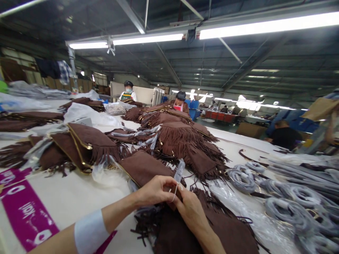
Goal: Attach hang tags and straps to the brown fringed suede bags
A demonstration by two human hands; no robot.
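Note:
My left hand (153,192) and my right hand (192,209) meet at the front middle, fingers of both closed in a pinch. A thin white string (175,193) runs in a loop between them. Just beyond the fingertips a piece wrapped in clear plastic (179,170) sticks up. Under my hands lies a dark brown fringed bag (233,227), partly hidden by my right forearm. Another brown bag (144,165) with a gold zip is close behind my left hand.
Brown fringed bags (182,141) are heaped across the white table (106,204), with zipped bags (92,139) at left. Coiled grey-wrapped straps (286,211) and clear plastic (246,201) lie right. A purple printed strip (28,215) is front left. Co-workers (128,92) sit beyond.

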